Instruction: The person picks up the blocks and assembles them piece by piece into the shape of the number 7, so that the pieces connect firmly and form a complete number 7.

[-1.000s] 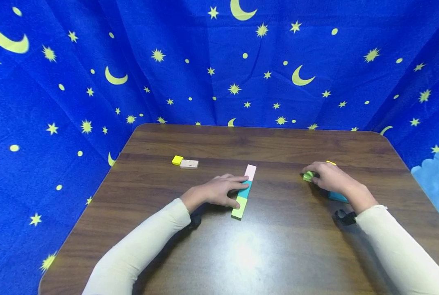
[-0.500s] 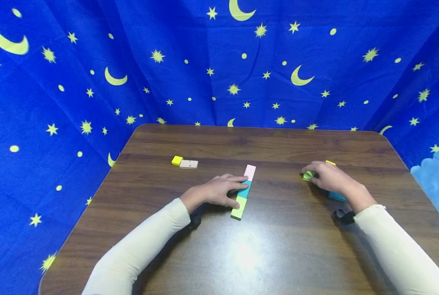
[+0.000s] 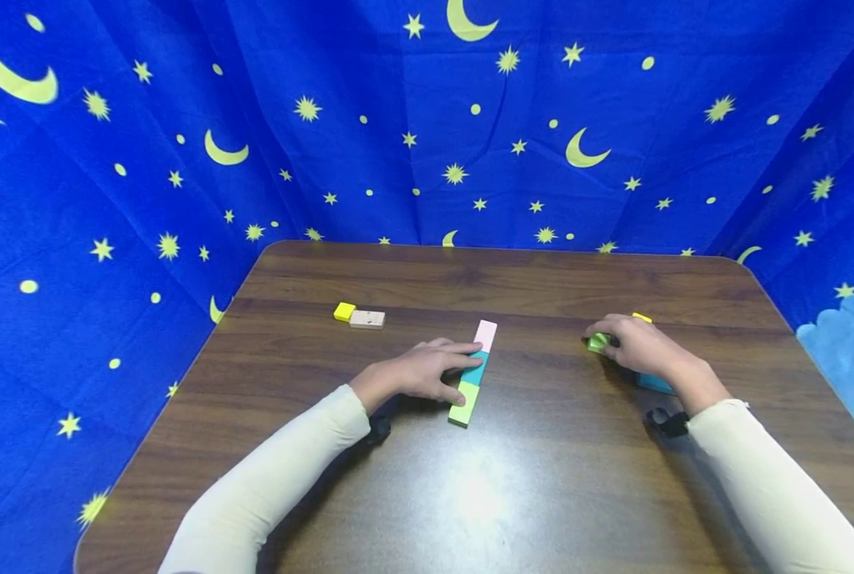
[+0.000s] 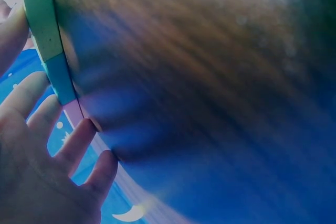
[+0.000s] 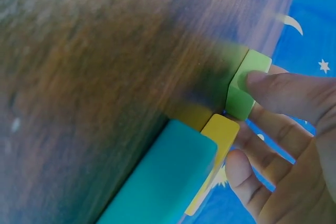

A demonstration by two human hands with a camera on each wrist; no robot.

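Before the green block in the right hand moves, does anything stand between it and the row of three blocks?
Nothing visible: the head view shows only tabletop between the green block, pinched by the right hand, and the row. The yellow block and teal block lie farther right.

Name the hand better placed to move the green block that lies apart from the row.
Right, most likely: the right hand pinches that green block between thumb and finger, while the left hand touches the row of blocks.
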